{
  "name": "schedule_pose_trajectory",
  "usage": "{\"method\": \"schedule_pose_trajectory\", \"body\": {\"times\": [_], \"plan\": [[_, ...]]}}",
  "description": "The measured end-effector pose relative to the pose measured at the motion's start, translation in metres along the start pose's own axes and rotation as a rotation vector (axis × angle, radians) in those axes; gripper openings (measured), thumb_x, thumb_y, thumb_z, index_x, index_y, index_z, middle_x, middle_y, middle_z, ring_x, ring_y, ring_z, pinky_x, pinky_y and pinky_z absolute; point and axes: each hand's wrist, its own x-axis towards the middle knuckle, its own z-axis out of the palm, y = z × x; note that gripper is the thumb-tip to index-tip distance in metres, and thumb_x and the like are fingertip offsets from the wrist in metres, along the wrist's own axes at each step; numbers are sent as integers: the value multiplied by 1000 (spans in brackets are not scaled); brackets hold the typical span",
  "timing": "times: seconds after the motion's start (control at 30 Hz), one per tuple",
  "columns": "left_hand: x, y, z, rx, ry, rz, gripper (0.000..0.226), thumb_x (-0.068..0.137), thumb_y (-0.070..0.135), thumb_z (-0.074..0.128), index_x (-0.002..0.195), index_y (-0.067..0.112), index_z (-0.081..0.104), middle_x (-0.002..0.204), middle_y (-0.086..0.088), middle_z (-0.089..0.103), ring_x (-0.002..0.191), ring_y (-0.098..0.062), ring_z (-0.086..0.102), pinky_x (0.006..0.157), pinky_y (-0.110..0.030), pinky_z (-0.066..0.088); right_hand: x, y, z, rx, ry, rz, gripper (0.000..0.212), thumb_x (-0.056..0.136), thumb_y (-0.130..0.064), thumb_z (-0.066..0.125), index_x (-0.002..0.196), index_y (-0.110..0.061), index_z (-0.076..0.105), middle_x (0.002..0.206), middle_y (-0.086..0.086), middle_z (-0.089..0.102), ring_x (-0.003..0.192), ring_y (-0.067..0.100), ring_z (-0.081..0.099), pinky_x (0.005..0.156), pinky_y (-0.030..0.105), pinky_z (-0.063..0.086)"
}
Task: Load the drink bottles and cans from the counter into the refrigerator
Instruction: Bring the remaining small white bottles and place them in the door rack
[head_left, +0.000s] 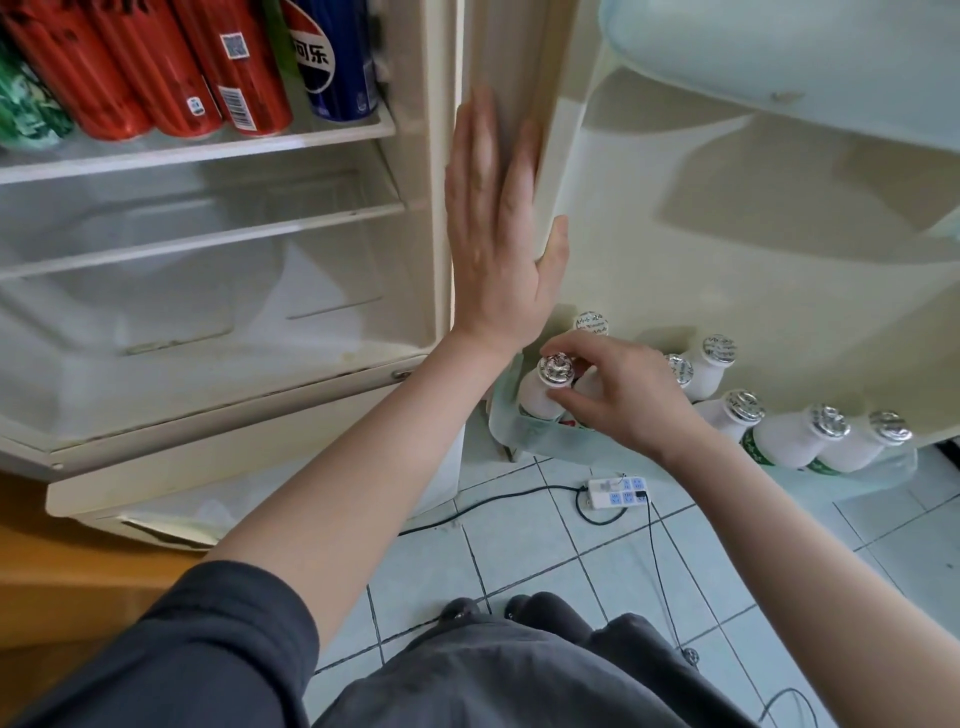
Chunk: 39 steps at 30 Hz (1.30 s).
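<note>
1. The refrigerator (436, 218) stands open, with its door (753, 249) swung out to the right.
2. The left hand (493, 228) lies flat against the front edge of the cabinet's right wall. Its fingers are straight and point up, and the thumb touches the door's inner edge. Its grip is released and holds nothing.
3. The right hand (618, 395) reaches down to the door rack (524, 434), a pale green translucent one low on the door. Its fingers are curled.
4. This grip pinches a small white bottle (537, 397) at the neck, with the thumb just under the crinkled foil cap (557, 369) and the index finger arched over it.
5. The pinched bottle stands at the left end of the door rack, tilted slightly left, with its base inside the rack.
6. Several more white bottles (789, 439) with foil caps and green labels fill the same rack to the right, some leaning right. One cap shows just beyond the right hand.
7. On the top shelf (208, 150), far left, stand red cans (156, 67) side by side. A blue can (337, 62) is to their right and a green can (26, 109) at the left edge.
8. The lower shelf (208, 239) is glass.
9. A white power strip (618, 492) with a black cable lies on the tiled floor (519, 571), below the door rack.
</note>
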Motion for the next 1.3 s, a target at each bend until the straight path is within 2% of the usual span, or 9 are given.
{"method": "schedule_pose_trajectory", "body": {"times": [0.2, 0.33, 0.43, 0.5, 0.6, 0.67, 0.87, 1.1, 1.3], "plan": [[0, 2, -1, -9, 3, -1, 60, 83, 12, 54, 135, -1, 26, 138, -47, 28, 133, -53, 22, 117, -49, 15, -3, -2, 6, -4, 56, -12, 35, 76, -22, 73, 109, -26, 64, 93, -8, 69, 86, 14, 64, 63, 17, 30], [1, 3, -2, -7, -2, -8, 60, 84, 13, 54, 135, 0, 26, 137, -46, 29, 133, -54, 23, 116, -49, 16, -1, -3, 4, 1, 18, -8, 38, 75, -23, 72, 112, -26, 62, 98, -9, 68, 88, 15, 63, 71, 24, 41], [1, 5, -3, -5, -6, -10, 59, 83, 13, 54, 134, 1, 27, 138, -46, 29, 132, -56, 25, 116, -50, 17, -3, -4, 1, 19, 12, 1, 49, 72, -29, 73, 118, -26, 58, 105, -9, 63, 88, 13, 60, 77, 30, 47], [1, 5, -3, 3, -6, -7, 59, 84, 13, 54, 134, 1, 27, 137, -46, 29, 132, -57, 26, 115, -51, 18, -5, -2, -2, 58, 106, 15, 48, 74, -31, 72, 119, -22, 57, 103, -7, 60, 86, 13, 58, 75, 29, 47], [0, 5, -3, 5, 0, -8, 59, 84, 13, 54, 135, -1, 27, 137, -46, 30, 132, -57, 26, 115, -52, 18, -4, 5, -10, 108, 294, 71, 30, 83, -22, 66, 112, -14, 61, 102, -3, 59, 84, 14, 58, 73, 29, 46], [0, 5, -2, 3, 9, -12, 59, 84, 11, 55, 134, -1, 27, 137, -46, 30, 132, -56, 25, 116, -50, 17, 0, 11, -15, 84, 337, 120, 26, 86, -19, 63, 111, -13, 62, 106, -1, 59, 87, 17, 59, 74, 29, 44], [1, 7, -1, 8, 18, -30, 58, 84, 14, 52, 135, 3, 27, 137, -46, 30, 133, -51, 22, 116, -47, 16, 21, 17, -19, -44, -13, 192, 43, 87, -25, 57, 130, -28, 51, 118, 1, 61, 101, 24, 59, 80, 35, 47], [0, 7, -1, 2, 23, -22, 57, 83, 15, 51, 133, 1, 27, 135, -48, 30, 132, -48, 21, 116, -45, 16, 38, 18, -13, -116, 41, 217, 33, 87, -35, 61, 115, -19, 59, 105, 5, 67, 97, 26, 60, 73, 32, 43], [0, 7, -1, 4, 22, -15, 57, 82, 14, 51, 133, 2, 28, 134, -49, 30, 132, -49, 21, 116, -45, 16, 44, 12, -3, -77, 106, 285, 43, 79, -50, 66, 105, -15, 60, 94, 4, 67, 90, 24, 60, 74, 36, 47]]}}
